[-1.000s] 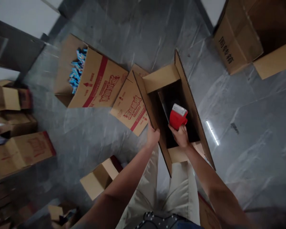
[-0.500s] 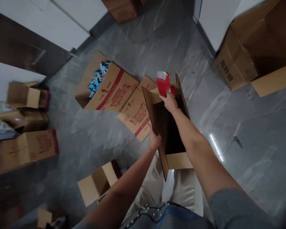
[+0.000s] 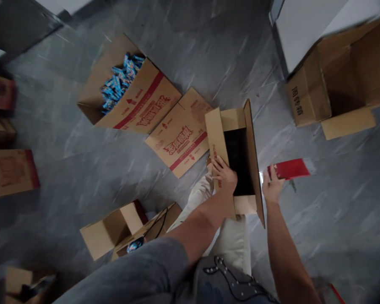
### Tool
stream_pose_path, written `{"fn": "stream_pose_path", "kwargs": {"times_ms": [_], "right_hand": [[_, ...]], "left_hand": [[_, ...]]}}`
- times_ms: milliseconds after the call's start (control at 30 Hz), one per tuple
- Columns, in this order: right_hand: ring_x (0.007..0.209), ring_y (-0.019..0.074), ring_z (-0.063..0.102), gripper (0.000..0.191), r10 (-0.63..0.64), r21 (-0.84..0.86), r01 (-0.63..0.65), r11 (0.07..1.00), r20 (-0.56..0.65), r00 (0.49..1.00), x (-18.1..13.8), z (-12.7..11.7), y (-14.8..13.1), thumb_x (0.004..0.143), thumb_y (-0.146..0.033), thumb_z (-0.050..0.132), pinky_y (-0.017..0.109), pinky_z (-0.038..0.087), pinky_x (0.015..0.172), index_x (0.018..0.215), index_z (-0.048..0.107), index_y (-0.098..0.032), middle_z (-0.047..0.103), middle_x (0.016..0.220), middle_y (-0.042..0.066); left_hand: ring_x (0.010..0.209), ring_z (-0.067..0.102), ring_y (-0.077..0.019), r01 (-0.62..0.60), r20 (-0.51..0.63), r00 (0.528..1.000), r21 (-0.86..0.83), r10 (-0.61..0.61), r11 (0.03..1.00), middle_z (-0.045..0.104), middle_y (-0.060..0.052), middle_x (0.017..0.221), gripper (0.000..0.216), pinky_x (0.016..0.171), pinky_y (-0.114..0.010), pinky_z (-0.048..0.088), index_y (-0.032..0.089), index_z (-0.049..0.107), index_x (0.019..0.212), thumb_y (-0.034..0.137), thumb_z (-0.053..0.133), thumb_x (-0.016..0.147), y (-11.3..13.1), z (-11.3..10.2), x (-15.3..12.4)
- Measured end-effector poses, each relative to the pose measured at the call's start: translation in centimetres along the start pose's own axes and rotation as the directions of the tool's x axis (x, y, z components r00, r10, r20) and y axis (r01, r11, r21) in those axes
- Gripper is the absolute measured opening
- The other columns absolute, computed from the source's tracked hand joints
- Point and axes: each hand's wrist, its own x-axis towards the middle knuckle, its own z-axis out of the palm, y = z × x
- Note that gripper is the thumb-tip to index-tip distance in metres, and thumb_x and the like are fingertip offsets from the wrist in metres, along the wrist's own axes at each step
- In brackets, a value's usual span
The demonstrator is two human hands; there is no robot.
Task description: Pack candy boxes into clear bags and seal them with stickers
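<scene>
A cardboard box [image 3: 240, 169] stands before my legs, its top flaps up or folded outward and its inside dark. My left hand [image 3: 224, 174] lies on the left flap [image 3: 215, 131], fingers spread over the cardboard and the flap bent outward. To the right of the box, my right hand [image 3: 272, 185] is closed around the end of a red tape dispenser [image 3: 293, 169], which points away to the right. The right flap [image 3: 252, 164] stands upright between the box opening and my right hand.
Left of the box lies a flattened printed carton [image 3: 182, 139]. Beyond it an open carton [image 3: 152, 101] holds many blue wrapped sweets [image 3: 122, 82]. A large open box [image 3: 307, 88] sits at the far right. More cartons [image 3: 11, 173] line the left, with an open one [image 3: 114, 232] near my legs.
My right hand has brought the tape dispenser from above the box's far end to its right side. My left hand has shifted onto the left flap, which now folds outward.
</scene>
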Motion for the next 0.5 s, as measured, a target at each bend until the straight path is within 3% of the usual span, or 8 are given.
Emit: {"fn": "stream_pose_path", "kwargs": {"times_ms": [167,267,333,400,500], "right_hand": [[0.117,0.0373,0.071,0.061,0.017,-0.038,-0.013,0.999,0.101,0.995,-3.4,4.8,-1.7,0.108,-0.054,0.045,0.055,0.059,0.104,0.138,0.076,-0.012,0.071,0.127,0.028],[0.12,0.0415,0.069,0.059,0.062,-0.097,-0.048,0.994,0.153,0.986,-4.7,6.2,-2.1,0.107,-0.052,0.049,0.06,0.056,0.105,0.145,0.072,-0.013,0.068,0.131,0.031],[0.12,0.0427,0.069,0.058,0.07,-0.12,-0.048,0.992,0.187,0.98,-5.3,7.4,-2.7,0.107,-0.049,0.05,0.062,0.055,0.106,0.148,0.07,-0.014,0.069,0.132,0.032],[0.12,0.0439,0.069,0.056,0.064,-0.127,-0.038,0.991,0.209,0.976,-5.7,9.1,-3.9,0.106,-0.048,0.053,0.065,0.054,0.105,0.146,0.071,-0.014,0.069,0.133,0.032],[0.126,0.0453,0.067,0.052,0.038,-0.104,-0.015,0.994,0.224,0.974,-5.9,12.4,-5.7,0.105,-0.046,0.054,0.067,0.054,0.105,0.14,0.074,-0.014,0.07,0.136,0.03]], "left_hand": [[0.168,-0.006,-0.0508,0.031,-0.019,0.999,0.086,-0.03,0.996,-0.004,-0.024,0.182,0.092,0.119,-0.092,0.001,0.017,0.016,0.176,0.036,0.062,0.099,1.1,4.4,1.5],[0.168,-0.002,-0.053,0.009,0.013,1.0,0.133,-0.01,0.991,-0.005,-0.025,0.182,0.085,0.116,-0.094,0.007,0.017,0.01,0.177,0.045,0.049,0.107,0.0,4.7,1.6],[0.168,0.006,-0.0526,-0.041,0.051,0.998,0.145,0.034,0.989,0.001,-0.025,0.182,0.078,0.118,-0.091,0.016,0.019,0.012,0.177,0.045,0.041,0.11,-1.3,3.2,1.4],[0.167,0.019,-0.0474,-0.151,0.097,0.986,0.14,0.139,0.978,0.015,-0.022,0.182,0.072,0.124,-0.081,0.026,0.024,0.022,0.176,0.043,0.042,0.11,-2.9,0.6,1.9],[0.161,0.037,-0.0367,-0.379,0.164,0.919,0.129,0.358,0.916,0.041,-0.014,0.173,0.059,0.131,-0.063,0.03,0.033,0.05,0.165,0.039,0.054,0.106,-4.6,-3.8,6.0]]}}
